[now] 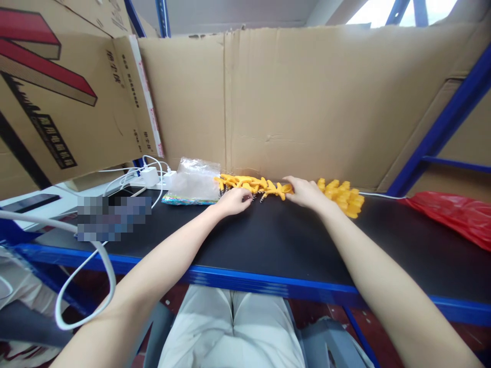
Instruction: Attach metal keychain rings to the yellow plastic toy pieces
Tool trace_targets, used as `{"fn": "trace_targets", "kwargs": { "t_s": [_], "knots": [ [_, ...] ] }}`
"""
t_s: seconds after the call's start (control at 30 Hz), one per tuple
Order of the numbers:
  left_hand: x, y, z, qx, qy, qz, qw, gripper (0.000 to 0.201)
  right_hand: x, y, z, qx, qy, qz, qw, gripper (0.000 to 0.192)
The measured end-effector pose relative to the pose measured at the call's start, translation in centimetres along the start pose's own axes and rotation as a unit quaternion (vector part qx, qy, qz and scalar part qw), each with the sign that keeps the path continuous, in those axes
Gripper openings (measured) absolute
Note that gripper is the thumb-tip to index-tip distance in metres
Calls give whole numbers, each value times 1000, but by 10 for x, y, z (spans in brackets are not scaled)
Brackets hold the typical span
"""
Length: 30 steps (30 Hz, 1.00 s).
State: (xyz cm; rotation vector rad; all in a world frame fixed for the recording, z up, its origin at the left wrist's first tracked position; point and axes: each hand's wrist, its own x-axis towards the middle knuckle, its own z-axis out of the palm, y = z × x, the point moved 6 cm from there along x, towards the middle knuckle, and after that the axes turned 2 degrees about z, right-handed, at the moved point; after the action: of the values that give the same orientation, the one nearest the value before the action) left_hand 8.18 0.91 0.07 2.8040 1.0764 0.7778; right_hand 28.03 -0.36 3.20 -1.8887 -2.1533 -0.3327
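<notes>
Several small orange toy figures with thin metal chains [245,182] lie in a row at the back of the black tabletop. My left hand [233,201] is at the near side of this row, its fingers curled inward; whatever they hold, if anything, is hidden. My right hand [305,193] is at the row's right end, closed on an orange figure [284,189] between thumb and fingers. Right of that hand stands a block of yellow-orange knobbly pieces [342,197] set close together. A clear plastic bag [195,180] with a coloured edge lies left of the figures.
Cardboard panels [326,102] wall off the back, and a large printed box [76,92] stands left. White chargers [149,177] with tangled cables lie at the left, one cable looping near my left forearm. A red plastic bag [452,212] lies right. A blue rail [245,282] edges the front.
</notes>
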Motion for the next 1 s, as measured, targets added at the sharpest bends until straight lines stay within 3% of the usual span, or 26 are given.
{"fn": "trace_targets", "kwargs": {
  "t_s": [0.1,0.23,0.47,0.7,0.83,0.93,1.0],
  "knots": [
    [12,6,1,42,-15,5,999,22,3,13,3,-6,-2,28,1000,54],
    [39,28,14,116,-74,63,988,26,6,27,10,-9,-19,59,998,55],
    [77,43,54,194,-142,37,970,43,7,33,22,-8,-51,76,996,51],
    [86,42,74,205,-206,-17,957,48,8,30,21,-8,-42,69,997,46],
    [87,39,70,137,-160,-50,976,55,7,28,18,-9,-21,62,998,47],
    [90,28,59,27,-59,-113,992,59,7,28,15,-11,-13,62,998,47],
    [90,14,53,-89,26,-191,977,58,6,27,15,-15,-16,67,997,48]
  ]
}}
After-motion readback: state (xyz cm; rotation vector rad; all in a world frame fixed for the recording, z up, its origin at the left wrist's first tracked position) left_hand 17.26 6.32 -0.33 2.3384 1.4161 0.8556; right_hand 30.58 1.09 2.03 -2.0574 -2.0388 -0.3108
